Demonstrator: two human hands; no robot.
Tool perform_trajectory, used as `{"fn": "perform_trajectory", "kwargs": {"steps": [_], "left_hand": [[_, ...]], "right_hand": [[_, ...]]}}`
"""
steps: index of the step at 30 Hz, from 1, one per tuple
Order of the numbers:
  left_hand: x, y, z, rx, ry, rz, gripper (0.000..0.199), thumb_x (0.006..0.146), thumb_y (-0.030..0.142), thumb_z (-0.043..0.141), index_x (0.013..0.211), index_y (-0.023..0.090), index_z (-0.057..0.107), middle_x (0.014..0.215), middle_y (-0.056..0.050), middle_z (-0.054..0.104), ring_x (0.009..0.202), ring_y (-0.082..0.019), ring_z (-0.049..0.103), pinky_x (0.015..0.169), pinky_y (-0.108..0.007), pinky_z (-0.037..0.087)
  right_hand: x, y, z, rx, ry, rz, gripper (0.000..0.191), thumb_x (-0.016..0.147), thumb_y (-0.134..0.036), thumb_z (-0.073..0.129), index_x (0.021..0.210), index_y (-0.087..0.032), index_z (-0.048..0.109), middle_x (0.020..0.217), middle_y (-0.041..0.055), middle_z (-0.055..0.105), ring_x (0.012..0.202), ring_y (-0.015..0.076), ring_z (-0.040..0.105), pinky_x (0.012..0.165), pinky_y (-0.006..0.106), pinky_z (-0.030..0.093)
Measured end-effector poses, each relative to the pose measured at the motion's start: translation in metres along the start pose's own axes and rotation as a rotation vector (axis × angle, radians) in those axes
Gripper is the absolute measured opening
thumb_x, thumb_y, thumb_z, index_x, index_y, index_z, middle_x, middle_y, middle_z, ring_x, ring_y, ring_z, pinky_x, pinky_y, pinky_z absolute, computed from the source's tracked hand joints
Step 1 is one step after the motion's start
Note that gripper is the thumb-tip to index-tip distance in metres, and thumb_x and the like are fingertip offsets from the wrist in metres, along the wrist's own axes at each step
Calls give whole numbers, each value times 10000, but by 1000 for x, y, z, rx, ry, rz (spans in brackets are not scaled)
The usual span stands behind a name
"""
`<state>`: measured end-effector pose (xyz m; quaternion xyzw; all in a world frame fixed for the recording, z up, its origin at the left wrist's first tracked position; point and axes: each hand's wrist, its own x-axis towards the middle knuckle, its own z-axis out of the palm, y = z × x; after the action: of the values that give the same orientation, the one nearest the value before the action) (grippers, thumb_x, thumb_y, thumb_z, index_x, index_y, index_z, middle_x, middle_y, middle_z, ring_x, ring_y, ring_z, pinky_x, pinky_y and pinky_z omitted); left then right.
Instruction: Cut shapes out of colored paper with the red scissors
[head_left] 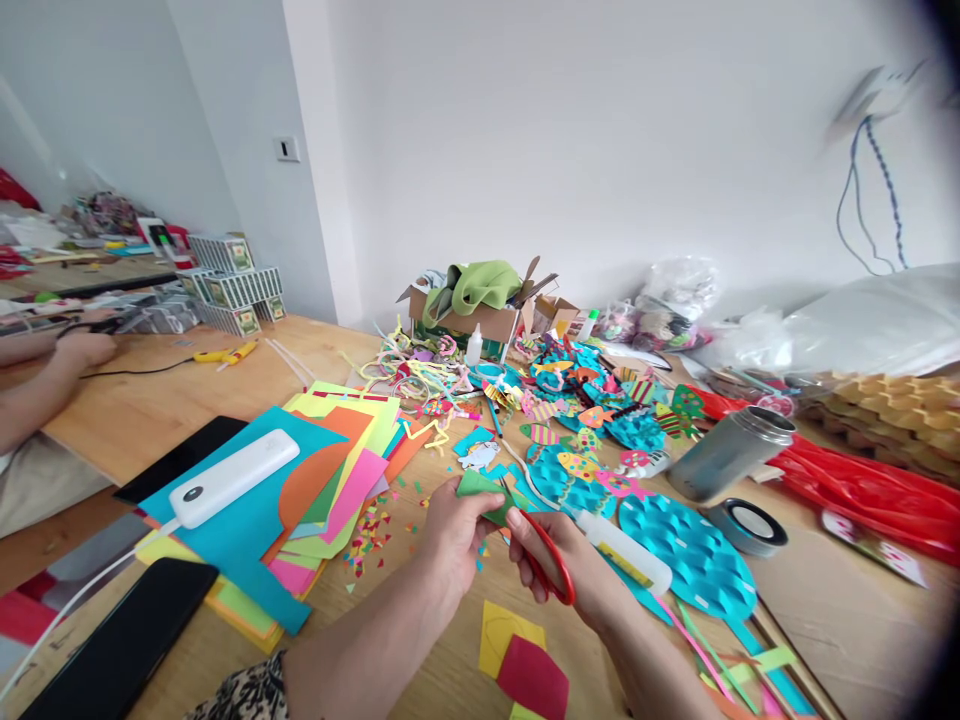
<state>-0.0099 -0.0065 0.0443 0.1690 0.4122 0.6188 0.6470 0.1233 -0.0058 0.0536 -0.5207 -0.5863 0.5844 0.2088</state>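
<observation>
Pinched between the fingers of my left hand (454,528) is a small piece of green paper (480,492). My right hand (559,560) grips the red handles of a pair of scissors (553,556), whose blades point at the green paper. Below my hands lie a yellow paper piece (495,628) and a dark red one (534,676). Many tiny coloured scraps (369,538) are scattered left of my left hand. Just right of my right hand lies a white glue bottle (630,556), near blue egg-tray discs (686,555).
Coloured paper sheets (345,490) with a white power bank (234,478) and a black phone (120,640) lie left. Paper fish, a cardboard box (480,325) and a metal bottle (731,452) stand or lie beyond and right. Another person's hand (86,350) is at far left.
</observation>
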Motion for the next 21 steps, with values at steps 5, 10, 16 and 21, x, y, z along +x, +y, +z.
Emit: {"fn": "perform_trajectory", "kwargs": {"steps": [5, 10, 16, 21], "left_hand": [[1, 2, -1, 19, -34, 6, 243, 491, 153, 790, 641, 148, 599, 586, -3, 615, 546, -133, 570, 561, -274, 453], [2, 2, -1, 18, -14, -1, 280, 483, 144, 797, 684, 148, 601, 608, -11, 639, 555, -142, 584, 566, -278, 460], [-1, 5, 2, -15, -23, 11, 288, 495, 141, 799, 675, 158, 575, 603, -1, 629, 541, -131, 574, 542, -262, 440], [-3, 5, 4, -53, -46, 16, 281, 493, 151, 788, 659, 162, 562, 590, 9, 616, 526, -120, 557, 525, -252, 428]], "right_hand": [[1, 1, 0, 1, -1, -1, 682, 694, -851, 521, 617, -174, 526, 453, -29, 532, 330, 63, 449, 360, 189, 295], [0, 1, 1, -2, 11, -5, 715, 667, -885, 498, 614, -172, 520, 452, -30, 536, 329, 60, 451, 361, 184, 294], [2, 3, 2, 7, 22, -10, 694, 685, -857, 524, 625, -165, 534, 452, -27, 535, 326, 64, 442, 362, 191, 286], [2, 3, 3, 6, 28, -23, 664, 701, -827, 545, 619, -168, 532, 453, -22, 544, 328, 70, 454, 361, 190, 268]]}}
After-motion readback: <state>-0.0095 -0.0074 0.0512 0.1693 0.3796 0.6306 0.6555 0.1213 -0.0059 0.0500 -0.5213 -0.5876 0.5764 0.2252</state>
